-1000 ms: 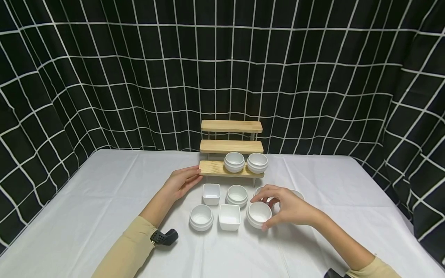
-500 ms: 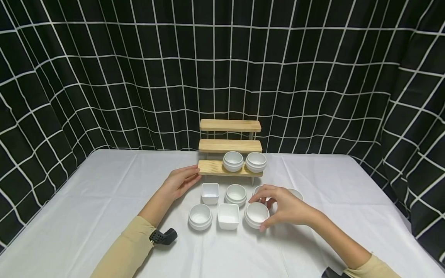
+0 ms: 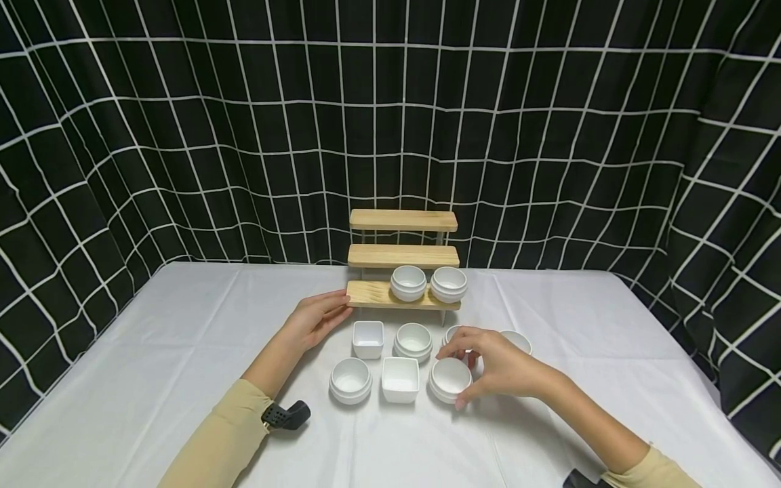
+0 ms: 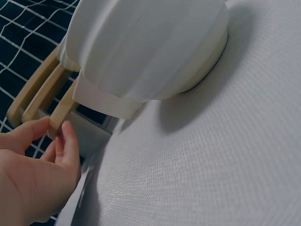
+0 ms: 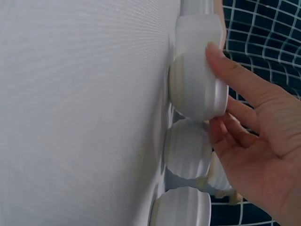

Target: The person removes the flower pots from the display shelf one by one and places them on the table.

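My right hand (image 3: 502, 362) grips a white round bowl (image 3: 450, 377) at the right end of the front row on the table. In the right wrist view the thumb lies on the side of this bowl (image 5: 195, 87) near its rim, with the fingers on the far side. My left hand (image 3: 318, 320) pinches the left end of the lowest board of a three-tier wooden display stand (image 3: 369, 294). The left wrist view shows thumb and fingers at that board's end (image 4: 63, 106). Two round white bowls stand on the right part of the lowest board.
Left of the gripped bowl stand a square bowl (image 3: 400, 381) and a round bowl (image 3: 350, 381). Behind them are a smaller square bowl (image 3: 368, 339) and a round bowl (image 3: 413, 341). Two more bowls are partly hidden by my right hand. A black gridded curtain (image 3: 390, 122) hangs behind the table.
The head view has shifted slightly. My right hand and its bowl have come a touch nearer the front; the left hand keeps its place on the stand.
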Motion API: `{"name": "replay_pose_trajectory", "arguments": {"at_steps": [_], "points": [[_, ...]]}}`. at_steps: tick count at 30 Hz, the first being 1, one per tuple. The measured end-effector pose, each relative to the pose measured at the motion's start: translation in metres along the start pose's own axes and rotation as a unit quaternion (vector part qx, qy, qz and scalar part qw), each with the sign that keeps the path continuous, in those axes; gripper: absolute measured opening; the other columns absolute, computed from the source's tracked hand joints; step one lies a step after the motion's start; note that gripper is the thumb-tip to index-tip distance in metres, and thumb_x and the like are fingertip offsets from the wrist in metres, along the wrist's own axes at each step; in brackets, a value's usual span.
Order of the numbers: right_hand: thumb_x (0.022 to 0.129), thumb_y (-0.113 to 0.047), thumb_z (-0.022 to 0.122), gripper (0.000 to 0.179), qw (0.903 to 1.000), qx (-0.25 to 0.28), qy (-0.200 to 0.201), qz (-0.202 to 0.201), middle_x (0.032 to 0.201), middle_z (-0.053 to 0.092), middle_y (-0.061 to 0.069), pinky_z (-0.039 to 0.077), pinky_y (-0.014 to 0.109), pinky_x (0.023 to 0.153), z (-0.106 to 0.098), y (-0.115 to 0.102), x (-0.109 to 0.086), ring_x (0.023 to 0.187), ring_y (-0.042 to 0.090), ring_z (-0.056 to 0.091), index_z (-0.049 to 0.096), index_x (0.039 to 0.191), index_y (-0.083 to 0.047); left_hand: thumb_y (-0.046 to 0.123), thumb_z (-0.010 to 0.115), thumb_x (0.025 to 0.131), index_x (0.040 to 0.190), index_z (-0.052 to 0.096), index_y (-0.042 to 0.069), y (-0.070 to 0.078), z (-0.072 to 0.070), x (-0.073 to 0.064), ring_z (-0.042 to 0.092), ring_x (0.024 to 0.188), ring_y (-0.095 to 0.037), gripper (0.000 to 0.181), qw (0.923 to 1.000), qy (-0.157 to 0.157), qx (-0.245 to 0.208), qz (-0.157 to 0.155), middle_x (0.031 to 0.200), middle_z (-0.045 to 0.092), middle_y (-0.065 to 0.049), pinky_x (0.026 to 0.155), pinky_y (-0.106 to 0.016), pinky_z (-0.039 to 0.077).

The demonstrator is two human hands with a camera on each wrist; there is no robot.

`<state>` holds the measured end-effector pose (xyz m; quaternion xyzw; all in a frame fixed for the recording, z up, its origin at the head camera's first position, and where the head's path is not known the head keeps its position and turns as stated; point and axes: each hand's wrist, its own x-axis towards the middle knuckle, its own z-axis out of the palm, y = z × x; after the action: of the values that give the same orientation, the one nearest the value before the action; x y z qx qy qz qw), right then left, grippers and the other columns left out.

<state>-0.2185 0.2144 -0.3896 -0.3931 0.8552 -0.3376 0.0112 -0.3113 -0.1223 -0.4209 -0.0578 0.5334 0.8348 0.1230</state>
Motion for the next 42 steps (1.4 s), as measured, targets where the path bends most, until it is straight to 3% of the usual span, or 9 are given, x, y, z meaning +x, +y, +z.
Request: {"name": "replay_pose_trajectory", "arguments": {"at_steps": [11,19,25,34,42], "points": [[0.066,-0.022,0.102,0.059,0.9999,0.009,-0.005,0.012,0.104,0.065,-0.001,0.064,0.024,0.076,0.000,0.001,0.000,0.083,0.005,0.056,0.076,0.116,-0.004,-0.008,0.054,0.105,0.151,0.042,-0.016,0.001,0.001,-0.001,0.070,0.092,-0.008,0.048,1.0000,-0.004,0.004,0.001,0.147,0.051,-0.030,0.103,-0.023,0.061],[0.072,-0.022,0.099,0.056,0.9994,0.026,-0.012,0.017,0.108,0.068,0.002,0.066,0.026,0.082,-0.004,0.000,-0.001,0.090,0.009,0.059,0.075,0.118,-0.002,-0.008,0.054,0.105,0.151,0.042,-0.016,0.001,0.001,-0.002,0.070,0.091,-0.008,0.048,1.0000,-0.001,0.006,0.002,0.144,0.054,-0.028,0.102,-0.022,0.061],[0.077,-0.014,0.095,0.050,0.9983,0.051,-0.016,0.023,0.113,0.071,0.010,0.067,0.027,0.082,-0.009,0.001,-0.001,0.093,0.010,0.064,0.074,0.120,0.002,-0.009,0.054,0.105,0.151,0.042,-0.017,0.001,0.001,-0.001,0.070,0.090,-0.008,0.048,1.0000,0.001,0.003,0.001,0.134,0.060,-0.024,0.099,-0.022,0.063],[0.084,-0.007,0.089,0.043,0.9948,0.101,-0.014,0.007,0.114,0.070,0.026,0.068,0.031,0.083,-0.014,-0.002,0.000,0.096,0.013,0.067,0.071,0.120,0.009,-0.008,0.054,0.106,0.152,0.042,-0.016,0.002,0.001,-0.001,0.070,0.091,-0.008,0.048,1.0000,0.000,0.005,0.000,0.146,0.052,-0.029,0.100,-0.021,0.062],[0.089,-0.008,0.086,0.040,0.9941,0.108,-0.009,0.012,0.117,0.070,0.026,0.068,0.032,0.090,-0.019,-0.003,-0.001,0.101,0.020,0.069,0.070,0.122,0.009,-0.008,0.055,0.105,0.151,0.042,-0.017,0.002,0.001,-0.002,0.070,0.089,-0.008,0.048,1.0000,0.002,0.003,0.001,0.131,0.062,-0.023,0.097,-0.021,0.063]]}}
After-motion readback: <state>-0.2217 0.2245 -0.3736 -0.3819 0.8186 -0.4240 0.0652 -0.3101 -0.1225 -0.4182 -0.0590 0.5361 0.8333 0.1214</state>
